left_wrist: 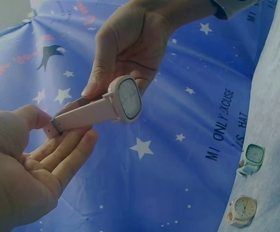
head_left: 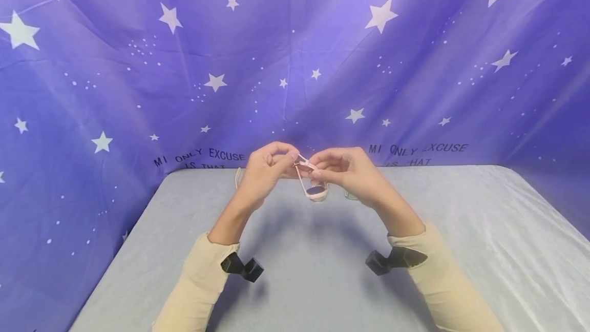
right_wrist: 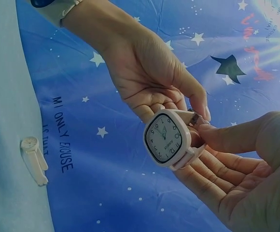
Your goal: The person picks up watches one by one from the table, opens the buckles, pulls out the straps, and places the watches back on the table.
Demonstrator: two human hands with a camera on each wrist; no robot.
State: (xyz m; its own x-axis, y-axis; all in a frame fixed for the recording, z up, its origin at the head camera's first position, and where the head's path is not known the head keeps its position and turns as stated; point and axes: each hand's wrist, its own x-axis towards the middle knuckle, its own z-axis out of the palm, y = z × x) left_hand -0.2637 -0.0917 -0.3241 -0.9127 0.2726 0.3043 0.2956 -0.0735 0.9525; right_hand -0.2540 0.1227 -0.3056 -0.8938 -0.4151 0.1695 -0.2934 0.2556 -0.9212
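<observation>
A pale pink wristwatch with a rounded-square dial hangs between both hands, held up over the far part of the table. My left hand pinches the buckle end of its strap between thumb and fingers. On the other side my right hand pinches the strap too, its thumb close to the left thumb. The left wrist view shows the strap running through a dark metal buckle near the left fingertips. Numerals show on the watch face in the right wrist view, and the strap forms a loop behind it.
A green square watch and a cream round-faced watch lie on the grey cloth-covered table. Another pale watch lies near the table's far edge. A purple star-printed curtain hangs right behind the table.
</observation>
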